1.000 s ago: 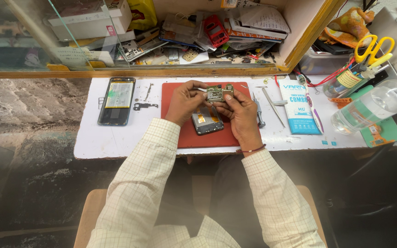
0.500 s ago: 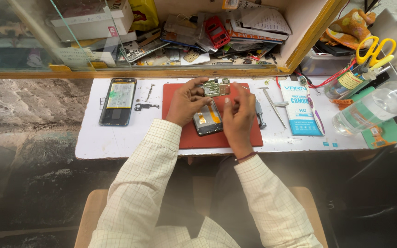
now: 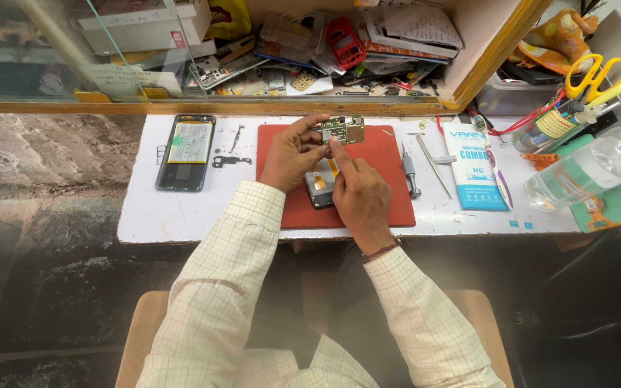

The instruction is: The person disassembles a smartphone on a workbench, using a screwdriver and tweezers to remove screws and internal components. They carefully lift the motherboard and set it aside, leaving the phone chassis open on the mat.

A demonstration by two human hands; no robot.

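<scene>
1. Nearest to the camera are two sleeves of a pale checked shirt, reaching forward to a white table (image 3: 181, 215).
2. The right hand (image 3: 359, 197) lies over the red mat (image 3: 389, 187). Its index finger is stretched forward and the tip touches the near edge of the circuit board (image 3: 344, 130); the other fingers are curled in. It grips nothing.
3. Under this hand a dark phone body (image 3: 319, 188) lies on the mat, partly hidden.
4. The left hand (image 3: 292, 152) has the fingers closed on the left end of the circuit board, thumb on the near side and fingers on the far side.
5. The circuit board is held just above the far edge of the mat. Its long axis runs left to right, and its free end points to the right.
6. To the left, well apart, an opened phone (image 3: 186, 151) lies on the table with its long axis pointing away from the person.
7. To the right of the mat lie a screwdriver (image 3: 410, 176), tweezers (image 3: 433, 164) and a blue packet (image 3: 474, 176).
8. Farther right stand a clear bottle (image 3: 587, 172) and yellow scissors (image 3: 595, 75).
</scene>
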